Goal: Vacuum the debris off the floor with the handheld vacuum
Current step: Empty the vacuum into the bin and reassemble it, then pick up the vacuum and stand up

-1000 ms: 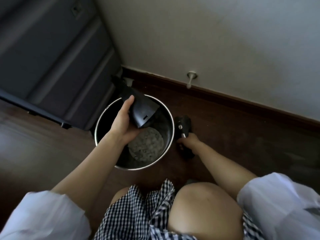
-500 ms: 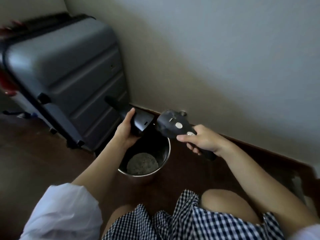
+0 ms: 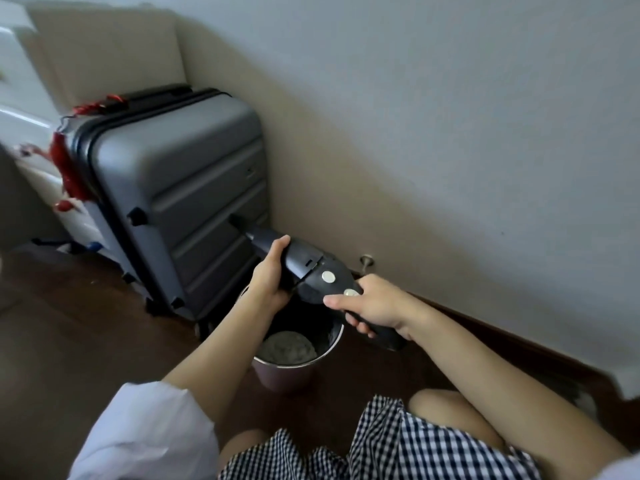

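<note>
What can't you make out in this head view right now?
- Seam between the black dust cup and dark grey vacuum body: left hand covers part; latched or not, unclear.
- Round steel bin: far interior hidden behind the vacuum.
- Floor debris: dark wooden floor too dim to tell.

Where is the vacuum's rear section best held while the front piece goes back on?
By the handle, from its right side, as the right hand grips it: it is slim, sticks out rearward, and keeps the joint and buttons clear.
</note>
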A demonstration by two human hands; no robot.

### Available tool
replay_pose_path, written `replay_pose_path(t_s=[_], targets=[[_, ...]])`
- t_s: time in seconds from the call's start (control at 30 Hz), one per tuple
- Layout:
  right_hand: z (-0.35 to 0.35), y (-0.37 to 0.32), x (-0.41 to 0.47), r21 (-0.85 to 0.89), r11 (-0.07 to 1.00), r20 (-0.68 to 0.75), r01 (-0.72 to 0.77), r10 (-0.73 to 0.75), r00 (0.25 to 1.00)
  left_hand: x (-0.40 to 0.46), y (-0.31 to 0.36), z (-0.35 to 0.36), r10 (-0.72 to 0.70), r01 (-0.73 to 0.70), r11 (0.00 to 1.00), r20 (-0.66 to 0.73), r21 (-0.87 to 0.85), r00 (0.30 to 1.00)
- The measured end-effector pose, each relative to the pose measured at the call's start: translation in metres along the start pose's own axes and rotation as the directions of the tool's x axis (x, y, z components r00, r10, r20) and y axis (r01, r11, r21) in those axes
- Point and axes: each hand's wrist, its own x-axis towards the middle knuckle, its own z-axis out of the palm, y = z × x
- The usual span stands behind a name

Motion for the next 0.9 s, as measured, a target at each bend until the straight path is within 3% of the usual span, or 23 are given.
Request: replay_pose_path(t_s=[0.2, 0.37, 0.53, 0.73, 0.9], targets=[[0.008, 0.009, 0.001, 0.036, 0.998, 0.038, -0.053, 0.052, 0.998, -0.003, -0.009, -0.004, 0.005, 0.007, 0.992, -0.095, 0.122, 0.995], [0.015, 0.017, 0.01, 0.053, 0.995, 0.053, -0.082, 0.08, 0.995, 0.009, -0.02, -0.017, -0.074, 0.08, 0.99, -0.06, 0.112, 0.995], [0.019, 0.024, 0.028, 0.237, 0.962, 0.037, -0.137, 0.132, 0.991, 0.029, -0.027, -0.016, -0.099, 0.104, 0.987, -0.049, 0.122, 0.994], [-0.007, 0.03, 0.075, 0.374, 0.903, 0.039, -0.211, 0.212, 0.976, 0.062, -0.034, 0.011, -0.154, 0.149, 0.976, 0.017, 0.159, 0.988], [-0.041, -0.013, 0.089, 0.401, 0.885, 0.043, -0.236, 0.239, 0.97, 0.057, 0.004, 0.059, -0.177, 0.177, 0.973, -0.017, 0.15, 0.984]])
